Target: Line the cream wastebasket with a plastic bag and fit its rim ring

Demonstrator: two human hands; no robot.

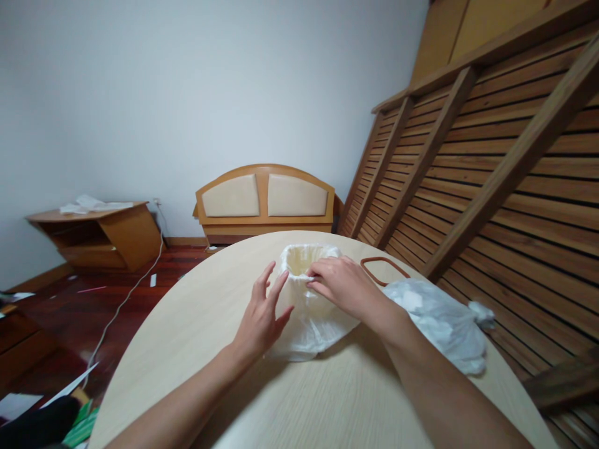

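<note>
A small cream bin (299, 259) lined with a white plastic bag (311, 321) stands on the round pale-wood table (210, 318). My right hand (344, 284) pinches the bag's edge at the bin's near rim. Beside the bin's left side, my left hand (262, 315) is open with fingers spread, touching or almost touching the bag. The bag drapes down over the bin's outside.
A tied, filled white plastic bag (440, 324) lies on the table to the right. A brown ring (384, 269) lies behind it. Beyond the table are a wooden headboard (266, 201), a low wooden desk (98, 234), a slatted bed frame (491, 162) and a cable (126, 299) on the floor.
</note>
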